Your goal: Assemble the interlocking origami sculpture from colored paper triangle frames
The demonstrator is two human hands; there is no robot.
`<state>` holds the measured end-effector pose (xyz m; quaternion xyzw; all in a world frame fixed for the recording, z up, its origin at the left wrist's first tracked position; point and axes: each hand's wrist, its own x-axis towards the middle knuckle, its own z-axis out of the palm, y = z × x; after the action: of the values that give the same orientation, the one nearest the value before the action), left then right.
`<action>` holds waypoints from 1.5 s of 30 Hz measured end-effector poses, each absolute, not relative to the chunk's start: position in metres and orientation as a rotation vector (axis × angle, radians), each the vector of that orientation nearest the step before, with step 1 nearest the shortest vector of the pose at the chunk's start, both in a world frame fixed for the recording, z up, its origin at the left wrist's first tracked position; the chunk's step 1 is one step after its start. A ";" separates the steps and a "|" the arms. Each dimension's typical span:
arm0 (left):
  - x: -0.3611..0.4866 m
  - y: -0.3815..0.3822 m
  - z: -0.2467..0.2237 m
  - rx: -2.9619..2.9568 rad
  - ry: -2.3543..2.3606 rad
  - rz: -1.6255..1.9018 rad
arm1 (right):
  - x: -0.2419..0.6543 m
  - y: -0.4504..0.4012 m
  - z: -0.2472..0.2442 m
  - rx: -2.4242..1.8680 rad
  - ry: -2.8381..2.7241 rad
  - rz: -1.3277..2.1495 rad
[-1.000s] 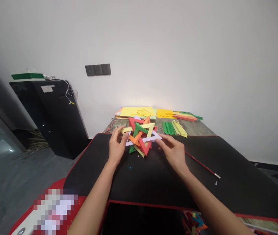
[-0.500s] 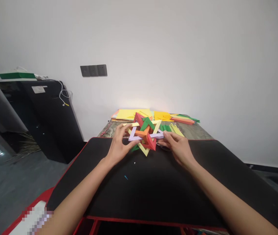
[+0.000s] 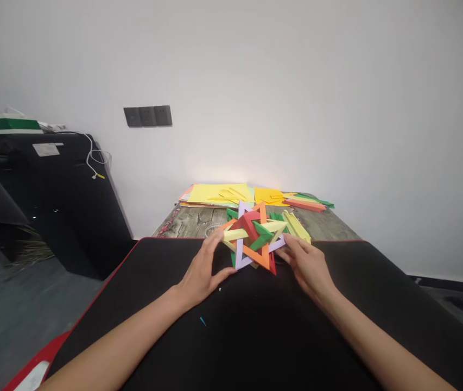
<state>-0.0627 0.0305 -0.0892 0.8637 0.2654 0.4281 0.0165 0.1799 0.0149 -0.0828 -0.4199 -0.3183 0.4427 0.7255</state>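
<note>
Between my hands is a star-shaped folded-paper model [image 3: 252,234], made of interlocked red, green, orange, lilac and pale yellow frames. My left hand [image 3: 204,267] grips its left side, fingertips at a pale yellow arm and thumb at the lower lilac corner. At the right side, my right hand [image 3: 305,262] pinches a lilac point between thumb and fingers. The model is low over the black mat [image 3: 251,326]; whether it rests on the mat, I cannot tell. Its far side and underside are hidden.
Behind the mat, a wood-patterned surface [image 3: 190,221] carries yellow paper sheets [image 3: 215,191], folded yellow strips [image 3: 296,225] and orange strips [image 3: 304,205]. A tiny blue scrap [image 3: 202,321] lies on the mat. A black cabinet [image 3: 64,206] stands left; the wall has sockets [image 3: 147,116].
The paper model has turned in my hands, so a green and orange side now faces me. It sits slightly lower and further right, and the view has shifted a little.
</note>
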 end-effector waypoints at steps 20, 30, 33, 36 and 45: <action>-0.066 0.027 -0.082 2.272 1.200 1.508 | 0.161 -0.010 -0.064 -0.952 -0.758 1.034; -0.068 0.023 -0.073 2.094 1.279 1.488 | 0.160 -0.013 -0.058 -1.054 -0.881 1.046; -0.068 0.026 -0.073 1.915 1.219 1.391 | 0.163 -0.010 -0.055 -1.086 -0.975 1.059; -0.066 0.029 -0.071 1.651 1.110 1.377 | 0.173 -0.001 -0.045 -1.121 -1.191 1.080; -0.066 0.036 -0.068 1.208 1.139 1.258 | 0.238 0.134 -0.012 -1.721 -2.144 0.288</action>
<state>-0.0659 0.0357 -0.0683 0.5007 0.4719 0.5211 0.5050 0.2381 0.1340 -0.0122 -0.6116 -0.7618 0.1022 0.1877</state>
